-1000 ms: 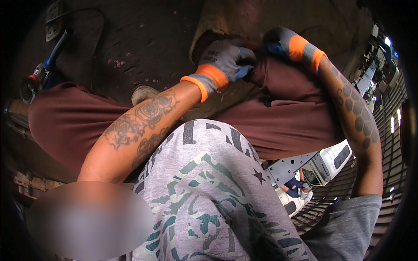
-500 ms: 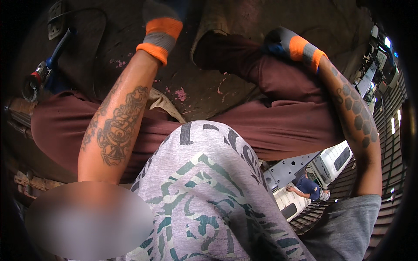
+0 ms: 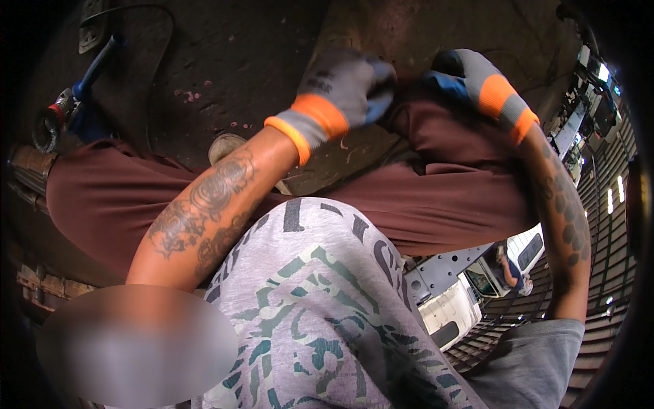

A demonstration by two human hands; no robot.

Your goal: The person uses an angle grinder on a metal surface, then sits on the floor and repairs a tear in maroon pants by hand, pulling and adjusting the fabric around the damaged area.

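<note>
Near 12 o'clock the left hand [image 3: 351,85] is curled; toward 1 o'clock the right hand [image 3: 463,78] is partly closed. Whether either grips anything cannot be told. Their knit gloves [image 3: 328,85] have ribbed orange-and-grey cuffs, the left bearing blurred dark print. Soft, creased brown trousers [image 3: 439,198] reach toward them from 3 o'clock. Dark block lettering crosses the grey shirt [image 3: 354,273] at 6 o'clock.

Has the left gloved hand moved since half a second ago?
Yes: the left hand moved rightward, farther from the blue-handled tool, and is now near the right hand.
</note>
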